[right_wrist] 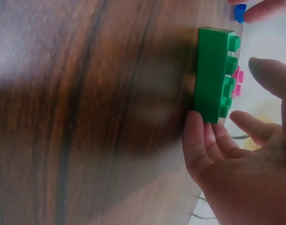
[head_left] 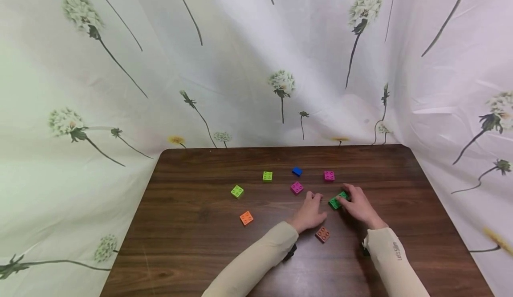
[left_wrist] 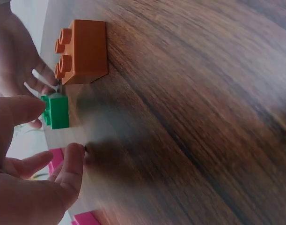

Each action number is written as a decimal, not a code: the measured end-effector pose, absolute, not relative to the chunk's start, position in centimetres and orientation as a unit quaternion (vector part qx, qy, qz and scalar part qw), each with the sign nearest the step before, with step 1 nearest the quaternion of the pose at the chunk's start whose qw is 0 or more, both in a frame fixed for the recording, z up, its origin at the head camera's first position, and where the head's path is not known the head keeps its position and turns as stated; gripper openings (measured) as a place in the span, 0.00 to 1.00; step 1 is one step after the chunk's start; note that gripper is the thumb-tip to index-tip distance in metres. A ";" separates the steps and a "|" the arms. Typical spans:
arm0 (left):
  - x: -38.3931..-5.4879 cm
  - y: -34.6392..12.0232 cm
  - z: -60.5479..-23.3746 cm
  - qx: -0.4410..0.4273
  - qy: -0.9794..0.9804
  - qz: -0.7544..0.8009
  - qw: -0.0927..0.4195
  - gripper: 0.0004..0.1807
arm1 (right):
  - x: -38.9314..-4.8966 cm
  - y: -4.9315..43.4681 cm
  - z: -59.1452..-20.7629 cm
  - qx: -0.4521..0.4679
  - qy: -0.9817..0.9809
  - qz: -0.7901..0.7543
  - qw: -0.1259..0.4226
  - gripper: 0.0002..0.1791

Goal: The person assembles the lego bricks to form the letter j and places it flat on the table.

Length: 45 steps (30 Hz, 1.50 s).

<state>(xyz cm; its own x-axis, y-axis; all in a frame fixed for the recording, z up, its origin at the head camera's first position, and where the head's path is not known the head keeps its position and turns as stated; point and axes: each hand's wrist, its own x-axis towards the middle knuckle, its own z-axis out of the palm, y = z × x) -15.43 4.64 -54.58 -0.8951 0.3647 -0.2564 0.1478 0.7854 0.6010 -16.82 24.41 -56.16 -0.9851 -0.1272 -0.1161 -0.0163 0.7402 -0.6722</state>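
Note:
A long green toy brick (head_left: 335, 202) with studs on top lies on the table. My right hand (head_left: 359, 206) is at its far end; in the right wrist view its fingertips (right_wrist: 195, 123) touch the green brick (right_wrist: 212, 75), while the thumb stands apart above the studs. Left of it my left hand (head_left: 309, 213) hovers low with loosely bent fingers and holds nothing. A brown brick (head_left: 322, 234) lies just in front of the left hand, showing orange-brown in the left wrist view (left_wrist: 89, 51). Beyond that hand lies a magenta brick (head_left: 297, 188).
Farther back are another magenta brick (head_left: 329, 176) and a small blue brick (head_left: 297, 171). Two lime bricks, one at the back (head_left: 267, 176) and one nearer (head_left: 237, 192), and an orange brick (head_left: 246, 218) lie to the left. A flowered white curtain (head_left: 240, 87) borders the dark wooden table (head_left: 180, 243).

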 end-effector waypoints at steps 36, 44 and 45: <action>-16.2 3.7 -55.3 0.129 0.922 0.321 0.174 0.25 | -17.1 21.4 -56.1 -0.064 0.923 -0.361 0.118 0.29; -16.2 2.8 -55.7 0.147 0.915 0.341 0.158 0.24 | -17.2 20.7 -56.3 -0.059 0.920 -0.366 0.129 0.29; -16.2 2.7 -55.8 0.146 0.915 0.342 0.158 0.24 | -17.2 20.6 -56.3 -0.060 0.920 -0.366 0.127 0.29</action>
